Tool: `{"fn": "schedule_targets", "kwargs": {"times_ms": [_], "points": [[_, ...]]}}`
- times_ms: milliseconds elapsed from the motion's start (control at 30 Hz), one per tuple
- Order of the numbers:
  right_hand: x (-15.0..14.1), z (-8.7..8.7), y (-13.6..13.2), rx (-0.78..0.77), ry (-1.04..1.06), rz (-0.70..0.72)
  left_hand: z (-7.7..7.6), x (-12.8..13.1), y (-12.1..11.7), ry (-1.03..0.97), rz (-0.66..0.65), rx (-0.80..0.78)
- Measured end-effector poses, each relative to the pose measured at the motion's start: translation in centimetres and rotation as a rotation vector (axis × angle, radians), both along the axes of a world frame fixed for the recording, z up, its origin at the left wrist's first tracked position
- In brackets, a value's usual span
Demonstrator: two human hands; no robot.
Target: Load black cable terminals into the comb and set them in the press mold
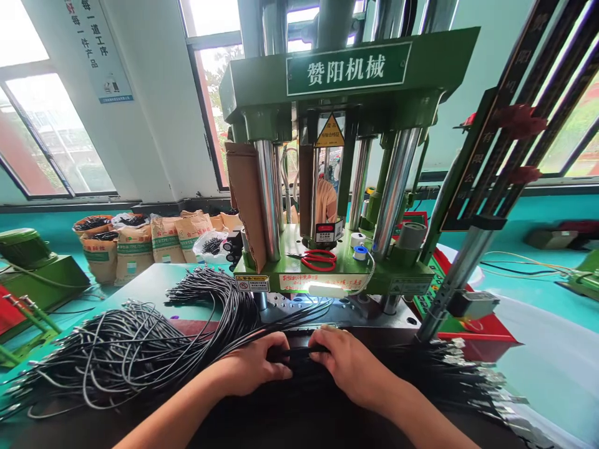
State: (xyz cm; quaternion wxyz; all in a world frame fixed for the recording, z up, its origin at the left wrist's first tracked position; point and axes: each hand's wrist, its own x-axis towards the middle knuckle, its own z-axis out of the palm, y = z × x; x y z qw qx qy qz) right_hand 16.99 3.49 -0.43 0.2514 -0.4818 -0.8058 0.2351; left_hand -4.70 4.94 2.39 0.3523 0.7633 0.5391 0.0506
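My left hand and my right hand lie side by side on a dark work surface in front of a green press machine. Both hands are closed around a thin bunch of black cables held between them. A large heap of black cables with metal ends spreads to the left of my left hand. More black cables with metal terminals fan out to the right of my right hand.
Red scissors and small tape rolls lie on the machine's green platform. Brown sacks stand at the back left by the windows. A slanted metal frame rises at the right. A green motor sits at far left.
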Motion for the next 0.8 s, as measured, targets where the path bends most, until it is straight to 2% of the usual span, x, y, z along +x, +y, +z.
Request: {"fn": "schedule_targets", "kwargs": {"times_ms": [133, 333, 500, 567, 667, 733, 800], "points": [[0.1, 0.1, 0.1, -0.018, -0.018, 0.023, 0.1, 0.1, 0.0, -0.009, 0.029, -0.048], [0.0, 0.5, 0.0, -0.037, -0.008, 0.030, -1.1, -0.1, 0.7, -0.107, 0.068, -0.039], [0.1, 0.0, -0.2, 0.062, -0.161, -0.067, -0.9, -0.5, 0.9, -0.125, 0.038, -0.095], [1.2, -0.9, -0.3, 0.100, -0.251, -0.156, -0.6, -0.8, 0.9, -0.129, 0.013, -0.119], [4.6, -1.8, -0.4, 0.075, -0.317, -0.303, -0.1, -1.0, 0.9, -0.156, 0.008, -0.145], [7.3, -1.6, -0.8, 0.057, -0.356, -0.360, 0.1, -1.0, 0.9, -0.157, 0.023, -0.144], [10.1, -0.7, -1.5, 0.104, -0.448, -0.372, 0.2, -0.9, 0.8, -0.146, 0.019, -0.144]]}}
